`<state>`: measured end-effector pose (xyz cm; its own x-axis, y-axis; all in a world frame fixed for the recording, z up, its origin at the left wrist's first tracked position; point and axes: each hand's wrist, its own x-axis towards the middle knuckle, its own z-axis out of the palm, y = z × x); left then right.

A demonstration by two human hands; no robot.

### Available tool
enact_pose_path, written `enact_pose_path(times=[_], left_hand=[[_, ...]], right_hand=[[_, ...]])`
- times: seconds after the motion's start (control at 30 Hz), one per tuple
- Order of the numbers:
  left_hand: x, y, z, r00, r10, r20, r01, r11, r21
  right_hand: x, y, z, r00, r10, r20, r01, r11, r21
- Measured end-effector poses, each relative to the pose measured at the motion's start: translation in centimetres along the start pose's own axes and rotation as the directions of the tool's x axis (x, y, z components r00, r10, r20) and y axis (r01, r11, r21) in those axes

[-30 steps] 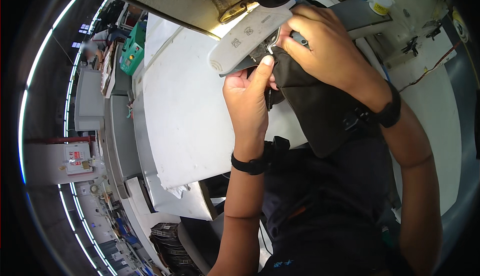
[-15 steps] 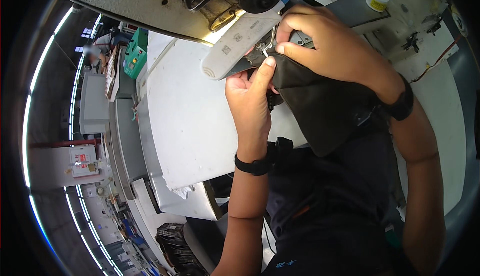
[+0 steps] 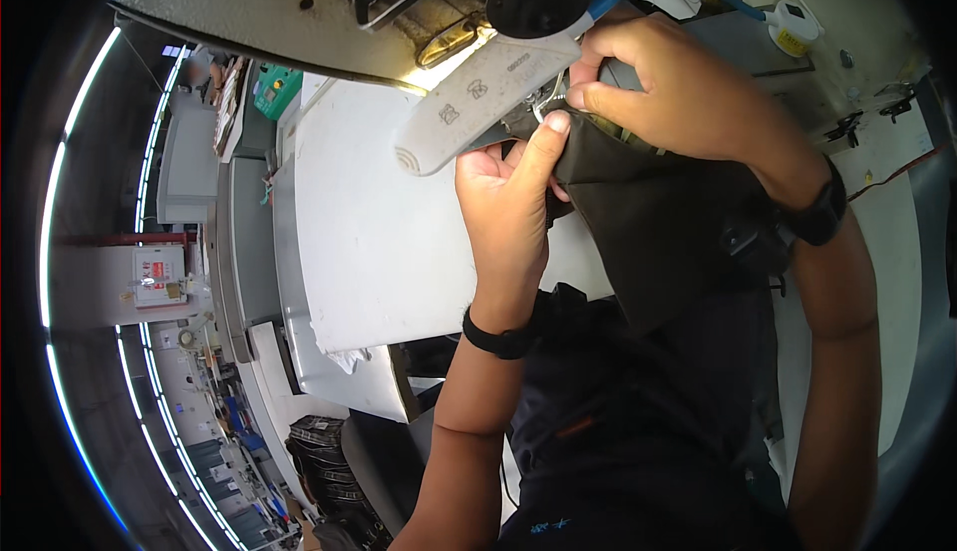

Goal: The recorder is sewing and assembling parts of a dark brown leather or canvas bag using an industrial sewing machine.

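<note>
White worktop runs out to the left of the sewing machine, with more pale tabletop on the machine's right. Nearest, and on the person's side of the machine, is the person's dark clothing, then a black wristband on the left arm and another on the right.

The dark cloth lies between the person and the machine, its upper edge brought up under the machine's head. The left hand grips that edge just short of the machine's foot, thumb on top and fingers folded beneath. The right hand is at the far side of the foot, thumb and forefinger bent toward each other; whether they pinch cloth I cannot tell.

The work looks to be midway: the edge has been brought to the foot, while the piece has not been let go. How much is stitched, and so how much remains, is hidden by the fingers.

As for the cloth, it is olive-black, matt and limp, with a fold line below the foot and a loose corner pointing away from the machine.

Farther off, well left of the machine, are a green box and bright light tubes.
</note>
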<state>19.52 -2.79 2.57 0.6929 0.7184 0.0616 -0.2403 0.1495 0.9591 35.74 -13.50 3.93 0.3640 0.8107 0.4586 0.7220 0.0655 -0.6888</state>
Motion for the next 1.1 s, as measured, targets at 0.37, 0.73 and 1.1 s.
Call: enact_pose_path(times=[0.37,0.73,1.1], left_hand=[[0.3,-0.1,-0.2,0.999,-0.010,0.033,0.008,0.998,0.059],[0.7,-0.8,-0.8,0.996,0.037,0.081,-0.039,0.999,0.023],[1.2,-0.5,-1.2,0.992,0.019,0.126,-0.020,1.000,0.005]], right_hand=[[0.0,-0.3,0.0,0.997,-0.048,-0.061,0.046,0.998,-0.035],[0.3,-0.5,0.1,0.997,0.082,0.015,-0.082,0.995,0.048],[0.4,-0.1,0.5,0.997,0.069,-0.033,-0.067,0.997,0.047]])
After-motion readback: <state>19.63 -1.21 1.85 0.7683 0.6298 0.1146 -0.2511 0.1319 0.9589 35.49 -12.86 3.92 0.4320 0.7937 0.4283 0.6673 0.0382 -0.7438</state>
